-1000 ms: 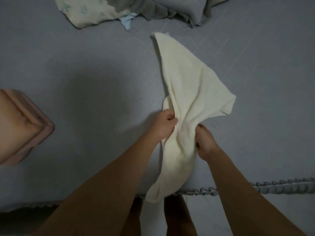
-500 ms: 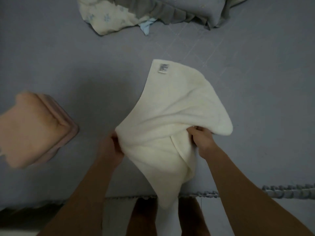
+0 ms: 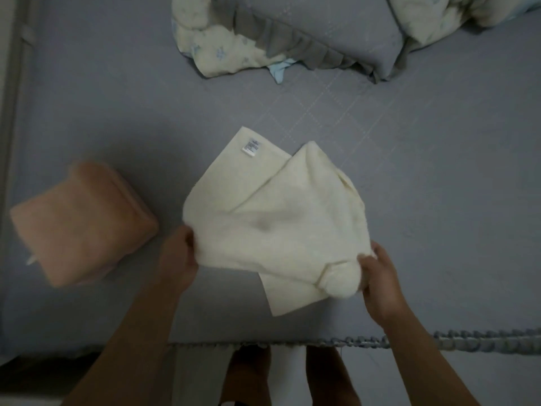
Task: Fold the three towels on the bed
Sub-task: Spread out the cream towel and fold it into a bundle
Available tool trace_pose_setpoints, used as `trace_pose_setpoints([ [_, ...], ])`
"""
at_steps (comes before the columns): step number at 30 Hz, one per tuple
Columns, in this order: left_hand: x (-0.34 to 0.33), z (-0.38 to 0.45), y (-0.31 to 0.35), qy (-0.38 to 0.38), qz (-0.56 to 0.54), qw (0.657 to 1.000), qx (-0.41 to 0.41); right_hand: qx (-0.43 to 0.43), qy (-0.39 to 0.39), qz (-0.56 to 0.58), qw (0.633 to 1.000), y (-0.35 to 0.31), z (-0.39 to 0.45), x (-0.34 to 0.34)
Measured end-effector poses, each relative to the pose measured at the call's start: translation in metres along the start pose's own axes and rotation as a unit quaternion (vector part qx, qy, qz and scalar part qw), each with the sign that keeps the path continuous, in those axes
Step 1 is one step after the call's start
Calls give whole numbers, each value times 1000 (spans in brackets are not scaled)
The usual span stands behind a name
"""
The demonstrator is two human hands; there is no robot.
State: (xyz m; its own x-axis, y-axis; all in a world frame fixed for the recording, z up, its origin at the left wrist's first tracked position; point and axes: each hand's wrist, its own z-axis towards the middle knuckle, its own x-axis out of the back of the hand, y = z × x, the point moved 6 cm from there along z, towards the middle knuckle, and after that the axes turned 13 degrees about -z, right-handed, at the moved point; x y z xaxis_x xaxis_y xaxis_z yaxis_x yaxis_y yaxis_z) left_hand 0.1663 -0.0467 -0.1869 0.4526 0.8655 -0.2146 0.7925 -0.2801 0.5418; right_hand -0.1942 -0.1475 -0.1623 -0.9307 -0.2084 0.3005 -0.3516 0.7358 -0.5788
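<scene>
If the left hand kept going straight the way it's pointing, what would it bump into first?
The left hand points up the bed and already grips the cream towel, so it would push into that. The pink folded towel lies off to its side.

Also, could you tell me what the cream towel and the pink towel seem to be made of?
Cream towel: soft matte cloth, probably cotton terry; it drapes limply and carries a sewn label. Pink towel: thick, fuzzy-looking fabric, folded plump; blur leaves the weave unclear.

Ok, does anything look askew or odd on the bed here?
The cream towel is folded crooked: its top layer sits skewed, leaving a corner with the label exposed, and it is bunched at the right hand. The pink towel looks neat.
</scene>
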Motion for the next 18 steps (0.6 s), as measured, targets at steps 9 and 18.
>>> trace_pose_setpoints([
  [9, 46, 1, -51, 5, 266, 963, 50, -35, 49, -269, 961, 30, 22, -6],
  [18, 44, -15, -56, -29, 273, 958, 78, -43, -71, -307, 948, -5, 40, -54],
])
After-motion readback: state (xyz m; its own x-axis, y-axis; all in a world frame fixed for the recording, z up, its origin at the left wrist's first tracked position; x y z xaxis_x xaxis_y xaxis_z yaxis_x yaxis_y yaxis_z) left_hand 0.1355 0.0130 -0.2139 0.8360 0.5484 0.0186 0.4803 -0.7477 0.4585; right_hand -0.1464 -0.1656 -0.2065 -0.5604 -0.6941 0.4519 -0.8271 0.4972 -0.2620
